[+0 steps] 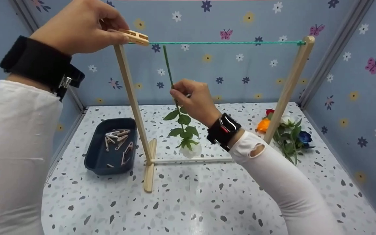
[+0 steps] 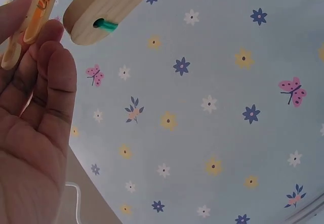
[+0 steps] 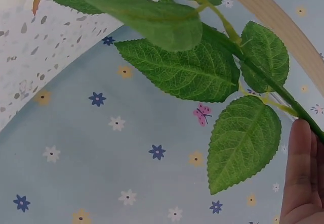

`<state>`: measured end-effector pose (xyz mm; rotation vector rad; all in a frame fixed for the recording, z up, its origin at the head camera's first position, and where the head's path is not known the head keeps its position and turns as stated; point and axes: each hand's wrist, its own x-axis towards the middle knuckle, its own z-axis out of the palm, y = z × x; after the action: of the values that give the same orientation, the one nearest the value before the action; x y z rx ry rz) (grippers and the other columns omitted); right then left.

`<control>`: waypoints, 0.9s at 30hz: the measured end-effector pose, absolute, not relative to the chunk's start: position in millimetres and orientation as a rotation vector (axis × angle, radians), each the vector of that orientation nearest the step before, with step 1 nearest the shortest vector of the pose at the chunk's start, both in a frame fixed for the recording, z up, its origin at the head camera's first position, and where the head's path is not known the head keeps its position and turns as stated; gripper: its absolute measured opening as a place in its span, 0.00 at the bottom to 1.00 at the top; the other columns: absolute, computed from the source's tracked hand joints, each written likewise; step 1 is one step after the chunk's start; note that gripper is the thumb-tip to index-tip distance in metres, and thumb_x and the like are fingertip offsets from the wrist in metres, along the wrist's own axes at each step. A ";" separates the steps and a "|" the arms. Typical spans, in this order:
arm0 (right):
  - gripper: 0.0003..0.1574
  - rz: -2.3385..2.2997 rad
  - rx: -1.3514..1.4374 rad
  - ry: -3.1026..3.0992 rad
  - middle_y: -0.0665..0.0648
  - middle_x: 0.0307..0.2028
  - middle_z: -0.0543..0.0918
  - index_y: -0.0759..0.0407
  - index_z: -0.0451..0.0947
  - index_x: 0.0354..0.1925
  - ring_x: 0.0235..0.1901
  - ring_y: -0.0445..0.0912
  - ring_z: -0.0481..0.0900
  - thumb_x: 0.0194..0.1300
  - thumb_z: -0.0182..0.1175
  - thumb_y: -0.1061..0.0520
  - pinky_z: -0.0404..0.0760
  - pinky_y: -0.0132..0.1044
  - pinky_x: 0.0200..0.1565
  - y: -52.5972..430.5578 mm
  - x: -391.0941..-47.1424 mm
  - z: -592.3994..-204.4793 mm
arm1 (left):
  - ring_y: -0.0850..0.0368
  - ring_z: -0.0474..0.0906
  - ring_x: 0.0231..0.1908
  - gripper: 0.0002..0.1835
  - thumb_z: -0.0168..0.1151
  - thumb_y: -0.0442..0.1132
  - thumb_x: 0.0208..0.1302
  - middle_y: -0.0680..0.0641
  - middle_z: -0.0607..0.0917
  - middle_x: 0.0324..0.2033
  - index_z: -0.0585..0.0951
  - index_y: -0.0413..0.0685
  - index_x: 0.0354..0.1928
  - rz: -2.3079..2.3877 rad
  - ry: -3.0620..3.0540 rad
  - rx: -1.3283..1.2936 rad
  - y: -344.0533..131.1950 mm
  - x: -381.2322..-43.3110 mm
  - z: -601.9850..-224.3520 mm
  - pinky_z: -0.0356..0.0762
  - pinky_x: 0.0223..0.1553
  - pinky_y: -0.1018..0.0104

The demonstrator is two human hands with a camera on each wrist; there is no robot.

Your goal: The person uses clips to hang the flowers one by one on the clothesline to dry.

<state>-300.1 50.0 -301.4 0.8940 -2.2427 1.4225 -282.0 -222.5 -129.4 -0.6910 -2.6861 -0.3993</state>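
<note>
My left hand (image 1: pixel 90 27) pinches a wooden clothespin (image 1: pixel 137 37) at the left end of the green string (image 1: pixel 214 42). In the left wrist view the clothespin (image 2: pixel 41 9) lies between thumb and fingers, close to the post's rounded top. My right hand (image 1: pixel 196 98) pinches the green stem of an artificial white rose (image 1: pixel 190 150). The flower hangs head down, its bare stem end just below the string and right of the clothespin. Green leaves (image 3: pixel 187 72) fill the upper part of the right wrist view, with fingertips (image 3: pixel 299 148) against the stem.
The string runs between two wooden posts (image 1: pixel 289 88) joined low down by a white bar (image 1: pixel 194 160). On the left stands a dark blue tub (image 1: pixel 93 147) with several clothespins. Artificial flowers (image 1: pixel 292 137), red, orange, white and blue, lie behind the right post. Flowered panels surround the speckled table (image 1: pixel 175 202).
</note>
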 end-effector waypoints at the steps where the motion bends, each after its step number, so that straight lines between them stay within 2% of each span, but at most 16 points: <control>1: 0.07 1.437 0.894 -2.242 0.64 0.38 0.92 0.68 0.87 0.45 0.35 0.52 0.89 0.75 0.67 0.63 0.85 0.29 0.40 46.3 -301.1 -299.5 | 0.51 0.71 0.42 0.19 0.58 0.43 0.84 0.33 0.84 0.52 0.85 0.34 0.61 -0.387 -2.694 -0.693 -221.4 -282.5 -128.2 0.63 0.40 0.85; 13: 0.08 1.428 0.880 -2.299 0.64 0.41 0.93 0.69 0.86 0.44 0.36 0.51 0.89 0.76 0.66 0.63 0.85 0.27 0.38 21.0 -310.4 -287.6 | 0.44 0.73 0.42 0.22 0.56 0.46 0.85 0.29 0.83 0.53 0.84 0.33 0.61 -0.234 -2.796 -0.706 -216.8 -290.7 -111.6 0.62 0.32 0.84; 20: 0.06 1.445 0.854 -2.305 0.64 0.41 0.93 0.68 0.86 0.44 0.35 0.49 0.88 0.76 0.67 0.63 0.83 0.27 0.37 14.8 -314.2 -285.1 | 0.45 0.72 0.45 0.23 0.55 0.49 0.85 0.31 0.82 0.53 0.83 0.35 0.62 -0.235 -2.842 -0.687 -214.8 -294.0 -110.4 0.65 0.36 0.77; 27: 0.08 1.472 0.867 -2.317 0.64 0.38 0.92 0.69 0.86 0.45 0.31 0.42 0.85 0.78 0.65 0.63 0.83 0.28 0.37 5.3 -315.6 -277.8 | 0.46 0.73 0.45 0.23 0.53 0.48 0.86 0.32 0.82 0.54 0.83 0.35 0.63 -0.251 -2.881 -0.648 -217.4 -295.9 -109.7 0.67 0.39 0.73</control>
<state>-315.6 5.3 -277.8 0.8673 -2.3175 1.4724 -295.9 -217.4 -109.7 -0.6475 -2.8812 -0.2514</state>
